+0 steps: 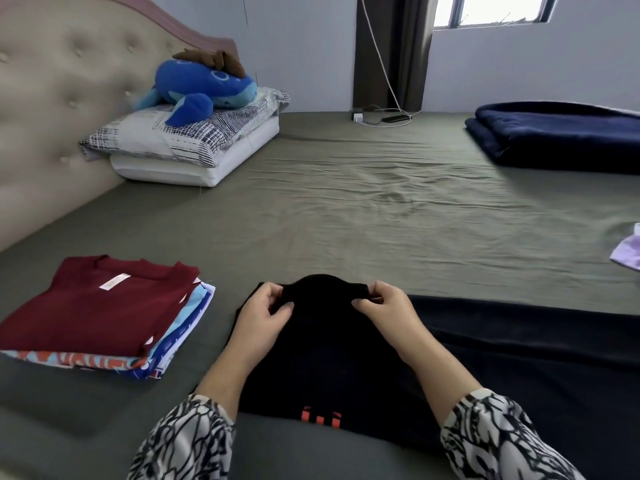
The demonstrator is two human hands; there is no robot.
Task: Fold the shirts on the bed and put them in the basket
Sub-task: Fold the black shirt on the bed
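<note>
Two hands: both pinch the far edge of one black shirt (325,358), lower centre on the bed (346,202).
Pile (104,317): folded shirts, maroon on top, lower left.
Left hand (263,317): fingers curled, nipping the cloth.
Right hand (388,313): likewise pinching.
Blanket (557,136): folded, upper right.

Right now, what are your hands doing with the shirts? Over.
Left hand and right hand both pinching black shirt at its far edge. Folded shirt stack beside left hand. No basket in view. Nothing in the way.
</note>
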